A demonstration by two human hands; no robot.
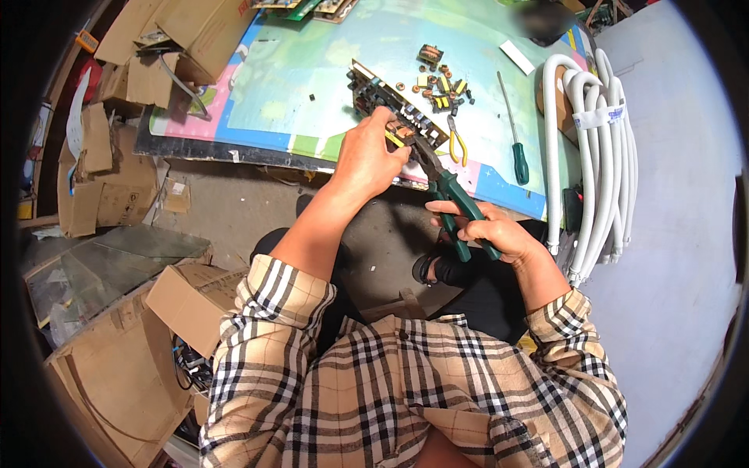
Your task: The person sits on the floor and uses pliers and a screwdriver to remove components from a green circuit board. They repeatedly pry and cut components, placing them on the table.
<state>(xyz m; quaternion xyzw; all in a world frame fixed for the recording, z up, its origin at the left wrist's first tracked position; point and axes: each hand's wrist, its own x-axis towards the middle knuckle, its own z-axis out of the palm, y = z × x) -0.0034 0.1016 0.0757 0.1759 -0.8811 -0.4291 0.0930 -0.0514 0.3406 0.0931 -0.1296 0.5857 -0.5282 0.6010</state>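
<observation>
A circuit board crowded with components stands tilted at the near edge of the table. My left hand is closed on it, with fingertips by a yellow component near its lower edge. Green-handled pliers are gripped in my right hand, which wraps round their handles. Their jaws reach up to the board beside my left fingers; what they bite on is hidden. Just past the board lies a loose pile of small parts, yellow, black and copper. Small yellow-handled pliers rest right of the board.
A green-handled screwdriver and a white strip lie on the colourful table mat. At the right is a bundle of white hose. Green boards sit at the back. Open cardboard boxes fill the left side.
</observation>
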